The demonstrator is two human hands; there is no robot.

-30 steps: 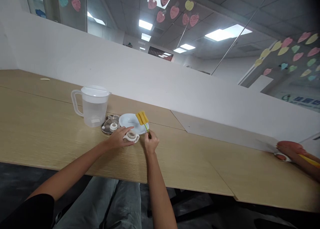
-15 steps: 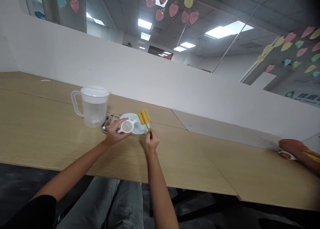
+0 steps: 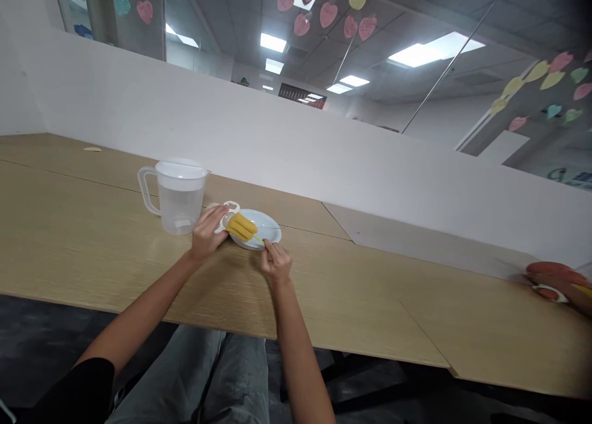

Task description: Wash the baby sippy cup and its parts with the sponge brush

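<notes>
Pale wood table point(image 3: 351, 307), across the frame. White wall point(image 3: 277, 153) behind it, window point(image 3: 296, 73) above with paper hearts point(image 3: 328, 15) stuck on. Clear jug point(image 3: 181, 202) upright on table, left of the hands, white top, handle to the left. White plate point(image 3: 269, 228) right of jug, partly covered by the brush. Left hand point(image 3: 207, 234) just beside jug, fingers curled round the cup, firm grip. Right hand point(image 3: 277, 262) at plate's near edge, fist closed on the brush's thin green handle. Brush point(image 3: 242, 225): yellow sponge head over plate's left part, pointing left at cup. Cup point(image 3: 228, 218): white, two loop handles, tilted, at plate's left edge. Sponge meets cup in view; inside or in front, can't tell.
</notes>
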